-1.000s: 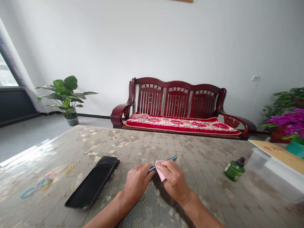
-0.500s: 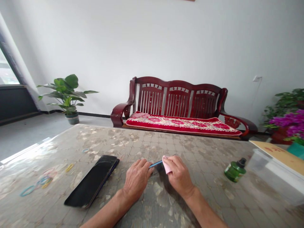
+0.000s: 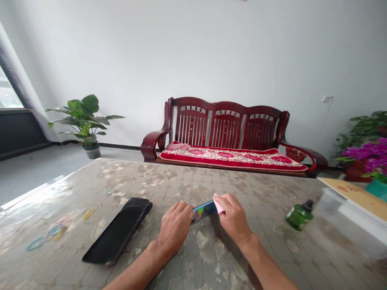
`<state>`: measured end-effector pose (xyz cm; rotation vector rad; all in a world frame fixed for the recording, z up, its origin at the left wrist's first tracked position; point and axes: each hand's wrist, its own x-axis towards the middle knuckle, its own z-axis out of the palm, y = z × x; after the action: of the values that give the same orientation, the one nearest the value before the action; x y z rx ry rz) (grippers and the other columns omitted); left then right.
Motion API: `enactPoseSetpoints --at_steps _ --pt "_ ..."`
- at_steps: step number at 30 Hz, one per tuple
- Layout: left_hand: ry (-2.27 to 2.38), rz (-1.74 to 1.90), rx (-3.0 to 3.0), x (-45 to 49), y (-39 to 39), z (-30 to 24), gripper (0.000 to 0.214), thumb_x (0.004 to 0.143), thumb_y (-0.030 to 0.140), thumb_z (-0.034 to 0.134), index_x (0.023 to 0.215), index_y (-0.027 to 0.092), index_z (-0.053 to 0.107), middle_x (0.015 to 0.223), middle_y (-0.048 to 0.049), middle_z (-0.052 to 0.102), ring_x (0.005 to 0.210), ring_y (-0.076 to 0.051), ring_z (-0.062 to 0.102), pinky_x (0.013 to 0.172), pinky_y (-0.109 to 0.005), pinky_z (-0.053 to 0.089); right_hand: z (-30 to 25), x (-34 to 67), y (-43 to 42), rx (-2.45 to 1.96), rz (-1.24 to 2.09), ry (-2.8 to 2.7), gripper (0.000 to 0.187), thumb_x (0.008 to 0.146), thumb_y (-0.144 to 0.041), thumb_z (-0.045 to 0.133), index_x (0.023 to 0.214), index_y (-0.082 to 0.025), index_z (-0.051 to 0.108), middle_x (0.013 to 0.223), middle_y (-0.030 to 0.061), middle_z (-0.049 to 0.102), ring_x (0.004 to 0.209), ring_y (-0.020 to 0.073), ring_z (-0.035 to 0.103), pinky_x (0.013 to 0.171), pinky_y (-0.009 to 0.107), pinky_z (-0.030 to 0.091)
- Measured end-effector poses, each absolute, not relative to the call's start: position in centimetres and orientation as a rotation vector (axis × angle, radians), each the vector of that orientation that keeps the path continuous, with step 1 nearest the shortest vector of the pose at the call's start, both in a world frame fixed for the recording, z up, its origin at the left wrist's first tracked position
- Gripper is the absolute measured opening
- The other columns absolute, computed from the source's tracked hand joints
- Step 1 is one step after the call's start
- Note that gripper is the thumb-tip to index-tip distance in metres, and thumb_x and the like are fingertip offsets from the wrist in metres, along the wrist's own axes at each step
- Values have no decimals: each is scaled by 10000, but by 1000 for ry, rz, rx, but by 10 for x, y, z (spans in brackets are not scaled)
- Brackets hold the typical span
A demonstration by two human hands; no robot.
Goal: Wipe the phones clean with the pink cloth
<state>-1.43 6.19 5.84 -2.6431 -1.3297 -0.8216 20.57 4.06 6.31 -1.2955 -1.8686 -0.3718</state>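
Observation:
My left hand [image 3: 176,223] grips one end of a blue phone [image 3: 203,211], which is tilted so that a shiny, rainbow-tinted face shows. At its other end, my right hand [image 3: 233,215] pinches a pink cloth [image 3: 219,204] against the phone's edge. Left of my left hand, a large black phone [image 3: 117,229] lies flat on the table, with a dark blue edge showing beneath it.
Several rubber bands [image 3: 50,235] lie on the table [image 3: 136,177] at left. A green bottle [image 3: 300,215] stands at right beside a clear plastic box [image 3: 341,221] topped by a tan board [image 3: 356,197]. Beyond the table is a wooden bench [image 3: 226,125].
My right hand and the cloth have shifted slightly right along the phone. The phone has tilted, exposing more of its face. My left hand has barely moved.

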Motion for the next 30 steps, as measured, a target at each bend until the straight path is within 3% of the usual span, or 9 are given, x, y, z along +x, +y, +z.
enactPoseSetpoints --at_steps 6,11,23,30 --pt "-1249 -851 -2666 -13 61 56 321 1042 312 375 904 221 649 834 -35 624 801 -207 569 740 -324 431 72 172 29 -1124 -329 -2032 405 841 -1 442 1121 -194 663 951 78 656 906 197 588 821 314 504" --pt "-1240 -879 -2663 -15 62 53 275 1030 323 414 944 230 658 845 -32 632 809 -214 571 729 -328 431 72 200 40 -1259 -448 -1914 284 887 -48 457 963 -193 689 804 56 615 804 188 568 758 297 477" --pt "-1227 -927 -2631 -13 63 55 234 1016 291 448 894 230 637 814 -26 624 778 -214 566 702 -316 410 68 176 34 -1149 -357 -1986 379 866 -19 451 1105 -206 677 956 75 655 918 192 593 830 310 512" --pt "-1242 -900 -2640 -14 64 53 213 1011 303 465 930 235 650 827 -25 627 793 -221 575 713 -330 423 67 206 44 -1309 -398 -1858 340 848 -19 468 1009 -216 693 868 59 648 864 190 605 795 306 524"
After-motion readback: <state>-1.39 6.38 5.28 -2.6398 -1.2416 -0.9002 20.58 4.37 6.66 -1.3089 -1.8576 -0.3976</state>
